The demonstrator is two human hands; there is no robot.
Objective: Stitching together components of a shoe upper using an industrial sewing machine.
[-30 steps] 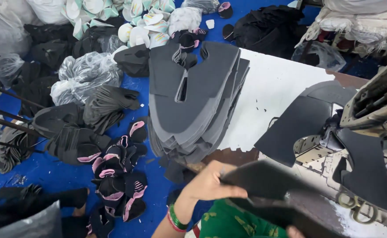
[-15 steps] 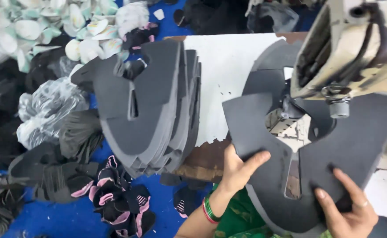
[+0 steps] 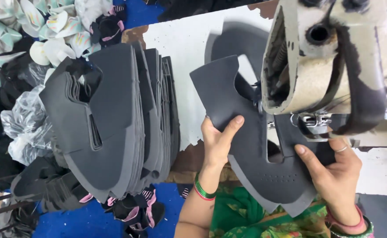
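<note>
So from my seat the biggest thing in shot is the sewing machine [image 3: 334, 66], a cream head with dark grime, hanging over the white desk [image 3: 189, 44]. Both hands are feeding a dark grey shoe piece [image 3: 251, 145] in under it, so I'd call this the lining-up step: the piece is laid flat on the desk with its middle tucked below the metal foot [image 3: 313, 121], and I'd guess the seam isn't running yet. What the next move calls for, as I read it, is squaring the edge with the foot and holding the piece flat and taut from both sides so it doesn't slide.

Left of that sits a thick stack of grey cut pieces [image 3: 114, 119], fanned out at the desk's edge, well apart from the hands. Beyond it on the blue floor [image 3: 92, 220] there are heaps of black-and-pink parts, clear plastic bags and pale shoe bits.

The piece itself: matte, foam-looking, curved with a notch cut in the middle and a little row of punched holes near the bottom edge.

Left hand [image 3: 217, 143] pinches the left edge, fingers [image 3: 232, 125] closed on top of it. Right hand [image 3: 334, 169] grips the right side, thumb pressed down just below the foot.
</note>
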